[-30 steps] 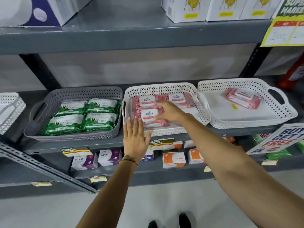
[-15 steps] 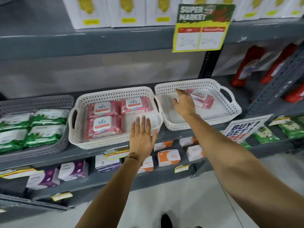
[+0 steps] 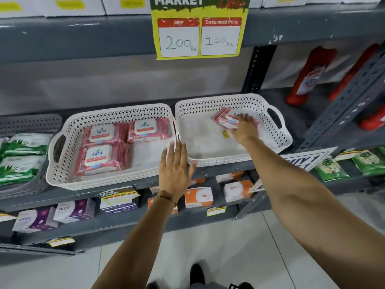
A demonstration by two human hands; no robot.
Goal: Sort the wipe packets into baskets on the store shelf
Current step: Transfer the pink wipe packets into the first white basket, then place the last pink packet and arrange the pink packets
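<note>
Two white perforated baskets stand side by side on the grey shelf. The middle basket (image 3: 110, 182) holds three pink "kara" wipe packets (image 3: 100, 157) lying flat. The right basket (image 3: 229, 100) holds one pink wipe packet (image 3: 226, 119), tilted up near its back. My right hand (image 3: 245, 130) reaches into that basket with its fingers closed over the packet's right end. My left hand (image 3: 176, 165) is spread flat with nothing in it, at the front rims where the two baskets meet. At the far left, a grey basket (image 3: 31, 124) holds green wipe packets (image 3: 20, 144).
A yellow price sign (image 3: 200, 36) hangs from the shelf above. Red bottles (image 3: 310, 76) stand to the right, behind a slanted grey upright (image 3: 354, 97). A "Buy 1" sign (image 3: 306, 159) and green packs (image 3: 331, 167) sit at lower right. Small boxes (image 3: 199, 197) fill the shelf below.
The view has swung right. My right hand left the middle basket, crossed into the right basket and closed on the lone pink packet, which now tilts up. My left hand stays at the basket fronts.
</note>
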